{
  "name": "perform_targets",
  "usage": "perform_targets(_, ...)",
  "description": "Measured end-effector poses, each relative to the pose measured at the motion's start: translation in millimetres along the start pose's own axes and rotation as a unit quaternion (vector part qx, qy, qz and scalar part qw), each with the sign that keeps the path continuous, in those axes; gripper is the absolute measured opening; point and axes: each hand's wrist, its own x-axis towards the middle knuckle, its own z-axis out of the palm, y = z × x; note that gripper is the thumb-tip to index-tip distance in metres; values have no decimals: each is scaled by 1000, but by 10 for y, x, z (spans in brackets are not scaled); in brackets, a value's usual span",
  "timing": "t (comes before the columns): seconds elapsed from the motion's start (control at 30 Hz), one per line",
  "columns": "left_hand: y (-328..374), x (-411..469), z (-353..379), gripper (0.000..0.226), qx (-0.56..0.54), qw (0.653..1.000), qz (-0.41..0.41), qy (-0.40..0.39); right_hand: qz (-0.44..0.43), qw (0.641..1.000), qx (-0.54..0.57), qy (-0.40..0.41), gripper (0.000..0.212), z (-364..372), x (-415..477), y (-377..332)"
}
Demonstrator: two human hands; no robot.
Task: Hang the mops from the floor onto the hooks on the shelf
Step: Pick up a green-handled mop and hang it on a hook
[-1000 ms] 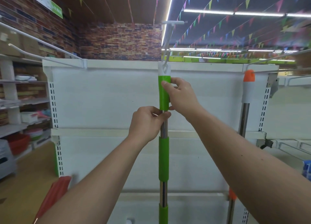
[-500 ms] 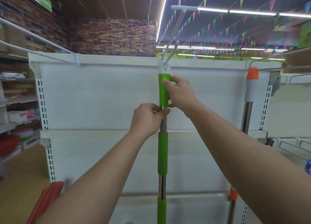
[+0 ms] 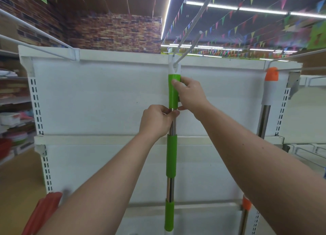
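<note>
Mop pole (image 3: 171, 155), green-sleeved steel, apparently hung

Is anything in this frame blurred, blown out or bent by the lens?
Head view: the green mop handle, hook, left hand and right hand are sharp at centre; its edges smear, notably the bunting at upper right; the ceiling light strip is blown out; the wide lens bows the shelf top.
</note>
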Motion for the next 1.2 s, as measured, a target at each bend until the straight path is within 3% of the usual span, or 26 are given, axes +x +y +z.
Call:
perform_targets(0.33,-74,75,73,25,-10,1000,4,3,8,998,62,-14,25,-3,40,90)
perform_targets(0.7,-14,-87,146,27,-13,999,-8,35,13,999,41,16,34,51,-27,114)
perform_targets(0.77,-15,-168,170,16,-22,999,-11,38,22,999,17,20,32,66,-91,183)
perform_targets(1.0,-165,-542,202,25,24,999,-8,34,71,997,-20,2,15,-5,-438,526)
perform_targets(1.2,-457,-942,209,24,12,996,-71,44,79,996,-13,-38,8,-164,-811,617)
